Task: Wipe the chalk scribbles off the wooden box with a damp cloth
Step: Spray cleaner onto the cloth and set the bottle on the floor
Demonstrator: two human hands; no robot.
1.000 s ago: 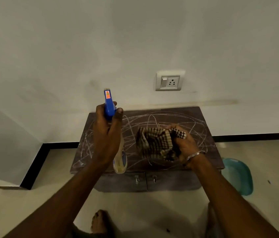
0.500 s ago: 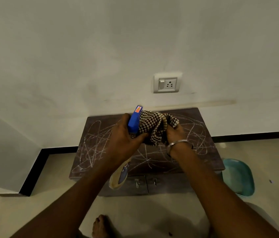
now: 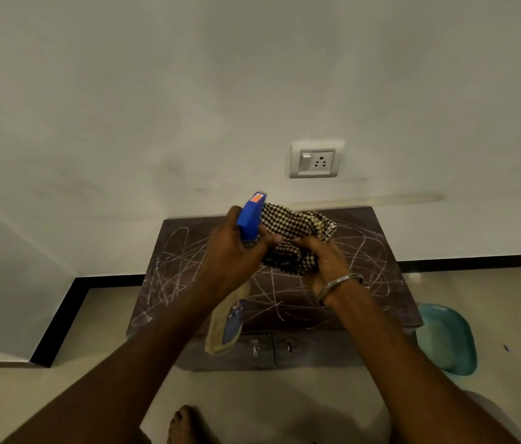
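Since a second ago the checked cloth point(image 3: 294, 238) and the spray bottle point(image 3: 249, 219) have met above the wooden box point(image 3: 364, 251), whose top is covered in chalk scribbles. I see the right hand point(image 3: 326, 261) clutching the bunched cloth from below. The left hand point(image 3: 233, 254) grips the tilted bottle's neck, its base hanging over the box's front edge. I can't make out the trigger behind that hand. Right of the box, its corner partly hides a teal basin point(image 3: 448, 338).
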